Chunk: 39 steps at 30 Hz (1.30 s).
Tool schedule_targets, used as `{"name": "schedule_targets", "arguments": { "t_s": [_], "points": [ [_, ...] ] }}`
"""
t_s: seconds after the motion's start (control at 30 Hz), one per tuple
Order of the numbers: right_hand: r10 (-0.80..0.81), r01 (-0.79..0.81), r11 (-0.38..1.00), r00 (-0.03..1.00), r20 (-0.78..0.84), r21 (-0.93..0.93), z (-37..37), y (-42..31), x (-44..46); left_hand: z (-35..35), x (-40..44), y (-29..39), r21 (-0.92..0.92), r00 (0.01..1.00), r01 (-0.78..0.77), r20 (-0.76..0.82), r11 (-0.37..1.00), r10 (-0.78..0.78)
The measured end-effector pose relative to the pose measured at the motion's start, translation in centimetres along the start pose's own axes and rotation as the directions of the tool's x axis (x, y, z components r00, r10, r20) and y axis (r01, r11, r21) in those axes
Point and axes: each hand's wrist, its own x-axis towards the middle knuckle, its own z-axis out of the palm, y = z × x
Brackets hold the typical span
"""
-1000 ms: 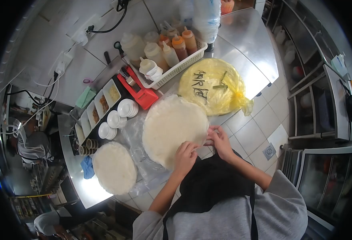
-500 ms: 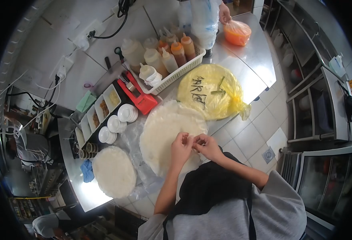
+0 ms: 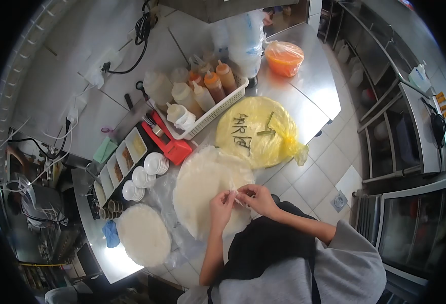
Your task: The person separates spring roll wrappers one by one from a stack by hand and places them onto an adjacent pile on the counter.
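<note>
A stack of thin, round, pale dough sheets (image 3: 200, 185) lies on clear plastic at the counter edge before me. Over its near right part, my left hand (image 3: 223, 206) pinches the edge of a sheet between thumb and fingers. Close beside it my right hand (image 3: 258, 200) pinches the same whitish edge, fingertips nearly touching the left ones. The exact grip is small and partly hidden by the fingers. A second round stack of pale sheets (image 3: 144, 235) rests to the left. Just beyond the first stack sits a tied yellow plastic bag (image 3: 251, 134) with dark writing.
A white basket (image 3: 210, 112) holds several sauce bottles. Near it are a red dispenser (image 3: 175, 151), stacked white dishes (image 3: 143, 177), a tray of fillings (image 3: 126, 157) and a blue cloth (image 3: 111, 234). An orange-filled bag (image 3: 284, 58) stands at the far end.
The view has shifted, so the counter things sit lower in the picture. Both hands stay together over the stack, pinching. The other person's hand has left the orange-filled bag.
</note>
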Motion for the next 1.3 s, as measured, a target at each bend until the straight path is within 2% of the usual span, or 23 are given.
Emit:
{"name": "schedule_targets", "arguments": {
  "t_s": [0.07, 0.17, 0.2, 0.23, 0.27, 0.3, 0.33, 0.4, 0.5, 0.6, 0.7, 0.8, 0.9, 1.03, 1.1, 1.17, 1.27, 1.3],
  "points": [
    [-0.086, 0.083, 0.994, 0.996, -0.035, -0.076, -0.8, -0.1, 0.6, 0.1, 0.1, 0.0, 0.033, 1.000, 0.006, 0.008, 0.999, -0.006],
    [-0.361, 0.316, 0.924, 0.908, -0.213, -0.217, -5.9, -1.7, 4.9, -0.1, 0.1, -0.6, 0.053, 1.000, -0.003, -0.014, 0.999, 0.004],
    [-0.306, 0.223, 0.925, 0.916, -0.259, -0.307, -8.8, -3.2, 6.8, -0.2, -0.1, -0.8, 0.055, 1.000, -0.008, -0.026, 0.998, 0.009],
    [-0.371, 0.273, 0.912, 0.869, -0.328, -0.306, -11.4, -4.8, 8.9, -0.4, -0.6, -0.7, 0.057, 0.998, 0.014, -0.059, 0.998, -0.011],
    [-0.548, 0.294, 0.794, 0.723, -0.419, -0.532, -16.7, -6.3, 14.3, -0.1, -0.7, 0.0, 0.053, 0.995, 0.026, -0.102, 0.998, -0.020],
    [-0.615, 0.267, 0.725, 0.666, -0.422, -0.635, -19.2, -7.9, 16.7, -0.1, -1.3, 0.2, 0.048, 0.989, 0.047, -0.139, 0.998, -0.040],
    [-0.723, 0.211, 0.596, 0.561, -0.403, -0.774, -21.7, -8.2, 20.0, -0.2, -1.8, 0.2, 0.054, 0.984, 0.053, -0.171, 0.997, -0.043],
    [-0.651, 0.068, 0.610, 0.611, -0.450, -0.790, -25.0, -10.6, 25.0, -0.3, -2.5, 0.2, 0.063, 0.969, 0.068, -0.242, 0.996, -0.051],
    [-0.789, 0.053, 0.422, 0.513, -0.338, -0.905, -28.7, -10.7, 32.3, -0.5, -3.8, 0.6, 0.093, 0.936, 0.109, -0.346, 0.990, -0.071],
    [-0.778, -0.002, 0.343, 0.559, -0.285, -0.939, -30.8, -9.9, 37.6, -0.6, -5.4, 0.2, 0.050, 0.884, 0.134, -0.457, 0.990, -0.097],
    [-0.601, -0.019, 0.444, 0.735, -0.314, -0.896, -31.4, -10.6, 38.5, -0.7, -7.1, 0.2, 0.031, 0.838, 0.177, -0.528, 0.984, -0.134],
    [-0.563, -0.002, 0.485, 0.764, -0.314, -0.874, -32.3, -11.0, 38.9, -1.0, -8.5, 0.0, 0.021, 0.805, 0.188, -0.577, 0.982, -0.142],
    [-0.692, 0.150, 0.427, 0.689, -0.216, -0.892, -33.3, -11.0, 39.1, -1.2, -9.5, -0.5, 0.038, 0.769, 0.216, -0.623, 0.976, -0.146],
    [-0.711, 0.295, 0.405, 0.697, -0.095, -0.865, -34.7, -11.2, 38.3, -1.4, -9.8, -0.9, 0.061, 0.767, 0.192, -0.632, 0.980, -0.111],
    [-0.722, 0.349, 0.385, 0.691, -0.043, -0.854, -34.9, -12.0, 36.6, -1.5, -10.0, -0.5, 0.088, 0.764, 0.204, -0.638, 0.975, -0.103],
    [-0.629, 0.303, 0.395, 0.777, -0.015, -0.867, -34.4, -14.3, 34.0, -1.5, -10.0, 0.1, 0.081, 0.767, 0.206, -0.632, 0.975, -0.110],
    [-0.648, 0.407, 0.354, 0.756, 0.093, -0.842, -32.8, -17.6, 29.7, -1.9, -10.0, -0.6, 0.048, 0.763, 0.139, -0.642, 0.989, -0.076],
    [-0.643, 0.368, 0.318, 0.761, 0.087, -0.874, -30.6, -19.8, 26.6, -2.0, -9.9, -0.6, -0.017, 0.756, 0.130, -0.645, 0.991, -0.110]
  ]
}}
